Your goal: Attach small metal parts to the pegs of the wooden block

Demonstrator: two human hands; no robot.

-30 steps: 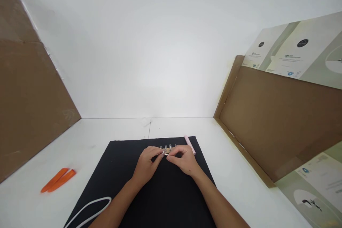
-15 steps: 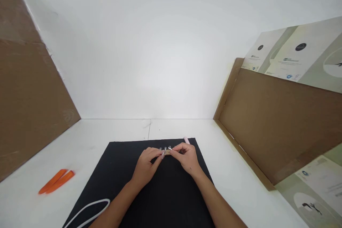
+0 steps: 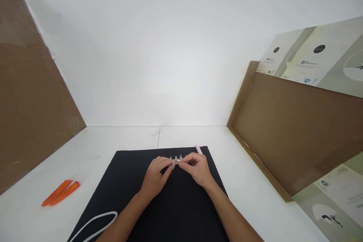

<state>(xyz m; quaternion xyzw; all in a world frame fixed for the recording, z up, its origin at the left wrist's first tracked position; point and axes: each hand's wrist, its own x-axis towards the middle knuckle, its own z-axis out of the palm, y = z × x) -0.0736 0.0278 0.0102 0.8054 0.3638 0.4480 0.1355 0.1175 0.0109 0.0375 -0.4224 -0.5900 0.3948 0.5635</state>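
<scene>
Closest, left hand point(image 3: 154, 177) and right hand point(image 3: 199, 169) meet over black mat point(image 3: 176, 215), both grips closed on small tan strip point(image 3: 177, 162); two-sided fingertip pinch steadies tiny part. Strip lies near mat's far edge, small clear-topped pegs point(image 3: 176, 157) just behind it; exact kind too small to tell. Pink stick point(image 3: 199, 150) at mat's far right corner, white cable point(image 3: 93, 222) at near left. Orange pry tools point(image 3: 60, 193) lie on white surface point(image 3: 93, 159), left. Cardboard panels point(image 3: 295, 132) flank it, printed sheets point(image 3: 312, 53) propped far right, white wall point(image 3: 155, 53) beyond.
</scene>
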